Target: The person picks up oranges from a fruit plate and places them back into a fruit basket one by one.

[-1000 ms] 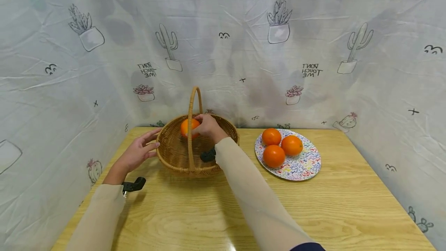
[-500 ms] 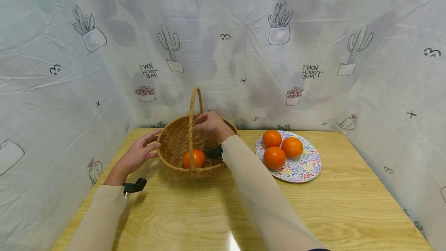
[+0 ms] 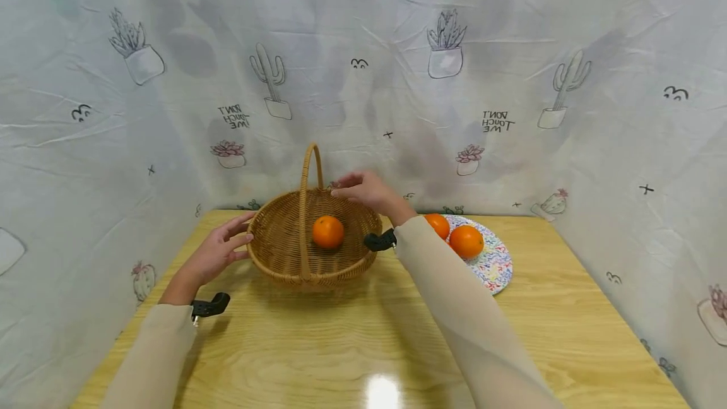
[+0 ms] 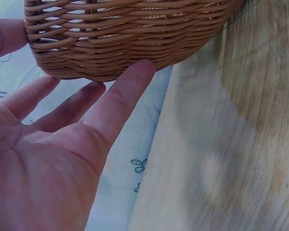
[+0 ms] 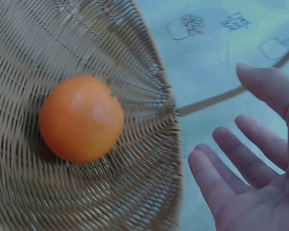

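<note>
A wicker basket point(image 3: 278, 242) with a tall arched handle stands toward the back of the table. One orange point(image 3: 327, 232) lies inside it, right of the handle in the head view; the right wrist view shows this orange point(image 5: 82, 119) resting on the woven bottom. My left hand point(image 3: 216, 252) is at the basket's left side, and in the left wrist view its spread fingers touch the woven wall point(image 4: 135, 38). Over the basket's back right rim hovers my right hand point(image 3: 372, 193), fingers loosely extended and holding nothing.
Right of the basket, a colourful patterned plate point(image 3: 496, 267) carries oranges point(image 3: 466, 242), partly hidden by my right sleeve. A printed cloth point(image 3: 363, 93) hangs behind the wooden table point(image 3: 318, 346) and along both sides.
My right hand has let go of the orange and risen up and right, out of the basket. The orange has rolled forward, then back to the basket's middle. My left hand stays put.
</note>
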A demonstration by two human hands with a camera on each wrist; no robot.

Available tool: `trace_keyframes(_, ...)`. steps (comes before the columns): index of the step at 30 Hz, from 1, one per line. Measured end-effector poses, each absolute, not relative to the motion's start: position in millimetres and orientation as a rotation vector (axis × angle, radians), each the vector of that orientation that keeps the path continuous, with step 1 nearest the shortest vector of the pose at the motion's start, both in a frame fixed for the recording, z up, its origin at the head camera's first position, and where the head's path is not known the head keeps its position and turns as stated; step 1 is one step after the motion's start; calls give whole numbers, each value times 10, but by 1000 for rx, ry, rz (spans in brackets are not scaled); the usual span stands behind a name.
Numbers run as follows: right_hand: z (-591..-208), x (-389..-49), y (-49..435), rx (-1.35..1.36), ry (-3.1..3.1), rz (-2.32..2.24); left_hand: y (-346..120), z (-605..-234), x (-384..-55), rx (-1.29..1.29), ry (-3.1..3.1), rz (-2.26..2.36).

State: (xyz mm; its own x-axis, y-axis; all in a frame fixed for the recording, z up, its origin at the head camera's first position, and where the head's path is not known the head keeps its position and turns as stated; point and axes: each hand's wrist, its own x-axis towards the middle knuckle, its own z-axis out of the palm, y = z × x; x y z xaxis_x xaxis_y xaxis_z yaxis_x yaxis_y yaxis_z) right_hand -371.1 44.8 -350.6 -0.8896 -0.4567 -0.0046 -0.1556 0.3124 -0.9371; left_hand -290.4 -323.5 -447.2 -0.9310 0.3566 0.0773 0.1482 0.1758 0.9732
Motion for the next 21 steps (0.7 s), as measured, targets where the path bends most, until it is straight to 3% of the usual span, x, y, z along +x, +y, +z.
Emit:
trace_keyframes(6, -3364, -3615, 711, -598, 2390, -1574, -3193, -4448, -2892, 477, 2289, 1851)
trace_keyframes(21, -3433, -3470, 1344, -463, 2469, -1798, -3164, -4419, -2912, 462, 2304, 1843)
